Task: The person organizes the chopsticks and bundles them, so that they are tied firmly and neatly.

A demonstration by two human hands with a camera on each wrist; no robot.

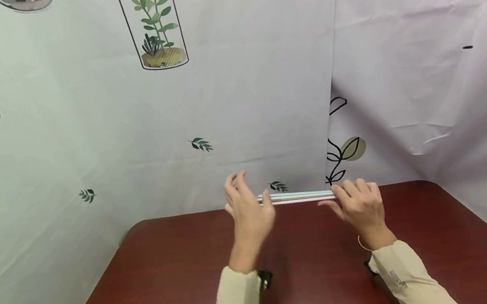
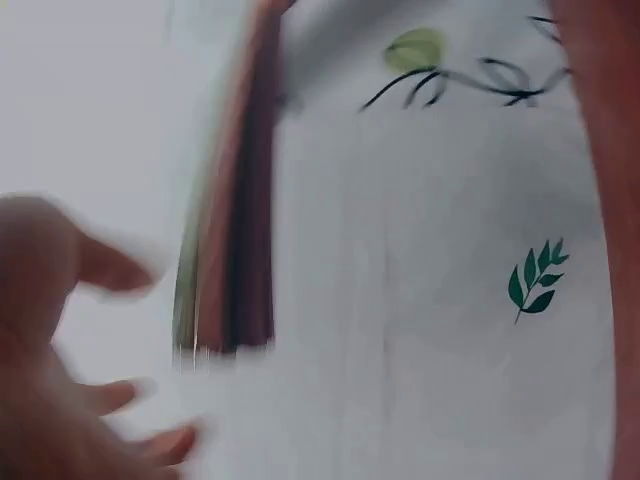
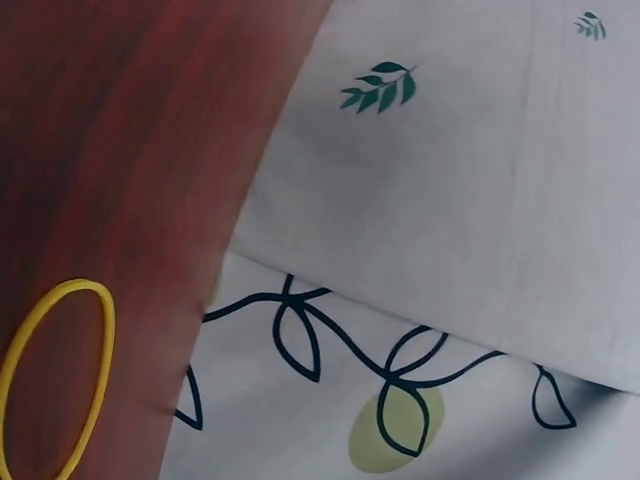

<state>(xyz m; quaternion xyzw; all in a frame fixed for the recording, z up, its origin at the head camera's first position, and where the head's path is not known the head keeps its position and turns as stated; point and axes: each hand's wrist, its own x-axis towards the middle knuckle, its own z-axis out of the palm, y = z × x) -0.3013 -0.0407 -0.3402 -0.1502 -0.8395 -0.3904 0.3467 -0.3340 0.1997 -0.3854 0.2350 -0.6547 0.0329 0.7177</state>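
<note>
Just below the middle of the head view, a thin, flat, layered stack with pale-blue and pink edges (image 1: 300, 196) is spanning the glossy red-brown worktop's (image 1: 172, 275) far edge; the right hand (image 1: 359, 205) is gripping its right end, while the left hand (image 1: 250, 215) is spreading its fingers just beside the other.

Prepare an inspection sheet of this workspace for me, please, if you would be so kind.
Surface: reddish-brown tabletop, with a slight sheen.
Job's things: a stack of thin, flat coloured pieces, held up, edge-on to the head view; exactly what they are cannot be told.
Clutter: nothing seen, bar a yellow loop in the right wrist view.
Grips: left grip has its fingers spread, off the stack's end; right grip holds the other end.
Cables: nothing seen.
Surroundings: creased pale backdrop, printed with plants and leaves.
</note>
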